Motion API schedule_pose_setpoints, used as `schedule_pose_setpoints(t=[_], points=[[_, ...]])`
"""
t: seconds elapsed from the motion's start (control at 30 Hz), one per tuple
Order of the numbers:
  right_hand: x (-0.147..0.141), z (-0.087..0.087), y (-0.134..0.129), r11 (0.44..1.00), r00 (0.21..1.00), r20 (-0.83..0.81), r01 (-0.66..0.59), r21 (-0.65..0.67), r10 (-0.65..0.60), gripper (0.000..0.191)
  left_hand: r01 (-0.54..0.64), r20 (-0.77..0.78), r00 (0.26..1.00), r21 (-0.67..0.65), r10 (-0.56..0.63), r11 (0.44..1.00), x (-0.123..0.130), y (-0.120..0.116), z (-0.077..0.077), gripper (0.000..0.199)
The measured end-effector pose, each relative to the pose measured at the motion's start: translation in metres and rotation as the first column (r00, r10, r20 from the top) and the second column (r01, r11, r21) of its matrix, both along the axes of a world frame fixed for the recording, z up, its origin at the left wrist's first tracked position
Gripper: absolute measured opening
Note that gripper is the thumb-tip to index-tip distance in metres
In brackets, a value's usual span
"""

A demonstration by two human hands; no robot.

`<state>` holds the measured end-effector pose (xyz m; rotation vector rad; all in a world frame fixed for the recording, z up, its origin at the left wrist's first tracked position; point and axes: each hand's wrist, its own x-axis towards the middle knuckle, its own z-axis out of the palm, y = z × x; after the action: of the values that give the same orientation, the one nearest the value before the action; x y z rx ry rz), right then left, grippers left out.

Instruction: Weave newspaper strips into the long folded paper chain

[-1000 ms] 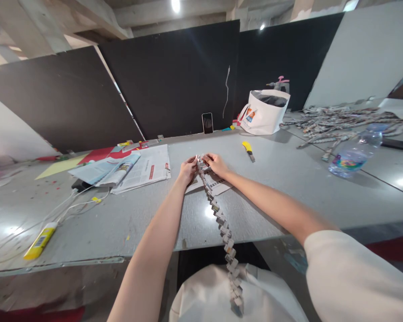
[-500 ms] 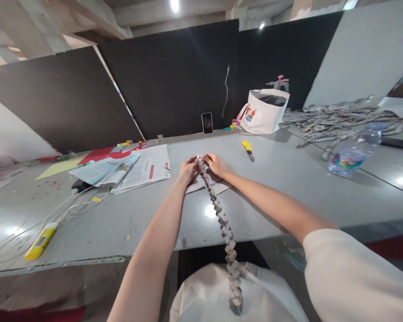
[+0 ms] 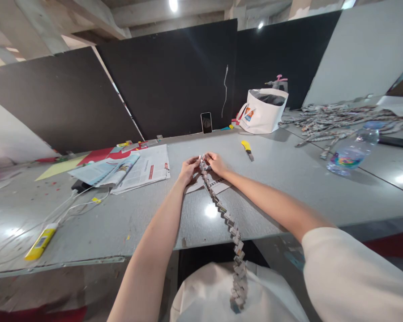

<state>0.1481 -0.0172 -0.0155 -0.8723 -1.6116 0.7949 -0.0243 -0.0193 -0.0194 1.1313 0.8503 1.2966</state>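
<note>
A long zigzag chain of folded newspaper point(image 3: 225, 215) runs from my fingers down over the table's front edge to my lap. My left hand point(image 3: 190, 169) pinches its far end from the left, thumb and fingers closed on it. From the other side, my right hand point(image 3: 215, 163) has its fingers closed on the same end. Under my hands lie loose pieces of printed newspaper point(image 3: 218, 185). The fingertips partly hide the links between them.
Right of my hands lies a yellow utility knife point(image 3: 247, 150). Folded newspapers point(image 3: 151, 165) and a yellow glue tube point(image 3: 41, 241) are on the left. A phone point(image 3: 206, 122), white bag point(image 3: 263, 112), water bottle point(image 3: 353, 151) and rolled paper strips point(image 3: 332, 120) stand or lie farther back and right.
The hanging lower part of the paper chain has swung slightly to the right. Both hands stay at its far end, nearly in the same place.
</note>
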Motion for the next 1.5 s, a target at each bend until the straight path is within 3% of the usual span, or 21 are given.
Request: schedule_pose_setpoints(t=[0.3,0.5,0.73,0.87,1.2,1.5], points=[[-0.0040,-0.0015,0.0015,0.997,0.995,0.067,0.077,0.008,-0.077,0.026,0.010,0.036,0.999,-0.026,-0.009,1.000,-0.0015,0.0034,0.0004,0.055],[-0.0048,0.0032,-0.0029,0.996,0.999,0.031,0.023,-0.083,-0.021,0.030,-0.023,0.067,0.997,-0.098,0.030,0.995,-0.0015,0.0059,0.0013,0.037],[-0.0043,0.0015,-0.0024,0.996,0.997,0.022,0.077,0.042,-0.078,0.035,-0.024,0.097,0.995,-0.106,0.034,0.994,0.0000,0.0029,0.0058,0.028],[-0.0046,-0.0002,-0.0015,0.993,0.993,0.045,0.103,0.051,-0.106,0.036,-0.030,0.071,0.997,-0.106,0.037,0.994,0.0004,0.0014,0.0078,0.028],[-0.0034,-0.0030,0.0004,0.982,0.982,0.072,0.169,0.086,-0.175,0.030,-0.104,-0.002,0.995,-0.007,0.104,0.995,0.0038,0.0004,-0.0001,0.048],[-0.0050,-0.0027,-0.0008,0.977,0.976,0.089,0.193,0.089,-0.201,0.024,-0.197,-0.094,0.975,0.048,0.200,0.979,0.0058,-0.0014,0.0027,0.034]])
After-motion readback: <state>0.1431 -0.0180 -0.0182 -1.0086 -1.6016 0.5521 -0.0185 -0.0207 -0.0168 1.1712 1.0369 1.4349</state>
